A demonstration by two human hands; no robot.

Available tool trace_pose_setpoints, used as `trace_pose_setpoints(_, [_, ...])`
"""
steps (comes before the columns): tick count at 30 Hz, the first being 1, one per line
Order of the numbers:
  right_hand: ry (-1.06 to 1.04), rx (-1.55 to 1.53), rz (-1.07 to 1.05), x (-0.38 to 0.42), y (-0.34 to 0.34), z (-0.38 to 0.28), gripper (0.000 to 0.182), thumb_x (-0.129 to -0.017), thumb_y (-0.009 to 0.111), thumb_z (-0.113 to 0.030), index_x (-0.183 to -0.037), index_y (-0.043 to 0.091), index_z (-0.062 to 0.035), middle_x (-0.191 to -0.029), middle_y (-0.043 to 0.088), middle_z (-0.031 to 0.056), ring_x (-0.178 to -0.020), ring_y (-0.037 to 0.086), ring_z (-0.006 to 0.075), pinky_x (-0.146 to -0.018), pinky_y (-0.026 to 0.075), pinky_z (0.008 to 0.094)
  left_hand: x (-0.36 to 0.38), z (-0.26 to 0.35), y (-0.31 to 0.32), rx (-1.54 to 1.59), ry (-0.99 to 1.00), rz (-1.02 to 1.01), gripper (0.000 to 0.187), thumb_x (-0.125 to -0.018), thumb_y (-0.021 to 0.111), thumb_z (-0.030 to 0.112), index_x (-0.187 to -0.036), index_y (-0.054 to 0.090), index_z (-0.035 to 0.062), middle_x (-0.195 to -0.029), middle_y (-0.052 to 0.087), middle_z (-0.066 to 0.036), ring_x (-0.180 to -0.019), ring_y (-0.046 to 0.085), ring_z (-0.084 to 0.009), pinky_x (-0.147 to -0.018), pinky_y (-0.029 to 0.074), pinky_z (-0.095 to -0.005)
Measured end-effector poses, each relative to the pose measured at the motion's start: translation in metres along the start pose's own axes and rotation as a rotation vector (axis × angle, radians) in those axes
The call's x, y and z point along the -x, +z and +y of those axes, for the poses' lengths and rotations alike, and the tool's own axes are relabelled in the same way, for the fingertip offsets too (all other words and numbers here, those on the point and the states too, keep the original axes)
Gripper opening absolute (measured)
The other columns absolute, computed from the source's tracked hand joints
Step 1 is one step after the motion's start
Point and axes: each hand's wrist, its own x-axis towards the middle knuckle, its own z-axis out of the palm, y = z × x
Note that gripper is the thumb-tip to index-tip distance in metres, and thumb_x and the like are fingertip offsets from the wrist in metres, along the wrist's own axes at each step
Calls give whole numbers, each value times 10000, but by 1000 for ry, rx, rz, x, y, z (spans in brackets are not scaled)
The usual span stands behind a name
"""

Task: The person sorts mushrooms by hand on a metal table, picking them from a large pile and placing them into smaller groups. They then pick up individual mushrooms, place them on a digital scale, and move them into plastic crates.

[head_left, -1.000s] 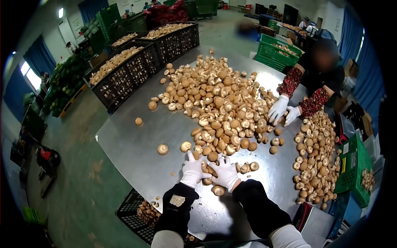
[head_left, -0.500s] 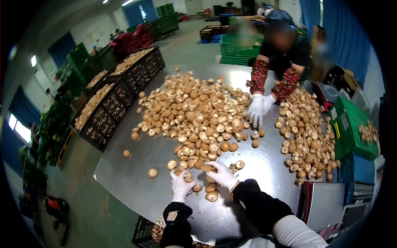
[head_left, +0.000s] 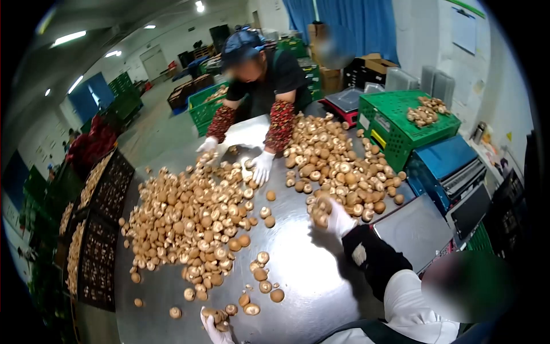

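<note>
My right hand [head_left: 342, 220], in a white glove, is closed around a few brown-capped mushrooms [head_left: 321, 213] at the near edge of the right-hand mushroom pile [head_left: 338, 166]. Down at the bottom edge, my gloved left hand [head_left: 213, 329] curls round mushrooms [head_left: 216, 316]; part of that hand is cut off by the frame. Loose mushrooms [head_left: 251, 309] lie on the metal table just beside it. A larger mushroom heap [head_left: 183, 218] spreads over the table's left half.
Across the metal table [head_left: 298, 269], a co-worker's gloved hands [head_left: 262, 166] touch the large heap. Black crates [head_left: 97, 258] full of mushrooms stand along the left. At right are a green crate [head_left: 395, 126] with mushrooms on top, a blue box [head_left: 441, 160] and a grey flat-topped device [head_left: 415, 229].
My view has turned right. My right hand has swung from the middle of the table to the right pile with mushrooms in it. The co-worker's hands have spread apart over the large heap.
</note>
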Motion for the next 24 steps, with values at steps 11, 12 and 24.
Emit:
trace_pose_setpoints(11, [-110,-4,45,-2,-6,1,707,-865,537,-444,-1349,286,6,-1323,388,263,-1145,493,388,-947,443,489,27,-12,160,-499,-169,4,486,-841,605,64,-1292,428,23,-965,510,-46,-726,496,-124,-644,438,-235])
trace_pose_setpoints(12, [108,151,94,20,7,26,595,-889,513,-418,-1308,379,-18,-1224,508,180,-1004,575,302,-856,498,445,29,-14,166,-636,-168,-78,492,-850,603,64,-1304,420,18,-1041,532,-84,-835,556,-177,-736,476,-275])
trace_pose_setpoints(24, [515,-104,-312,161,-16,172,374,-950,431,-349,-1130,475,-24,-1064,553,122,-985,571,216,-910,465,341,36,-105,154,-1712,149,-736,821,-573,840,366,-1264,488,95,-1290,325,-263,-1226,335,-445,-1019,314,-509])
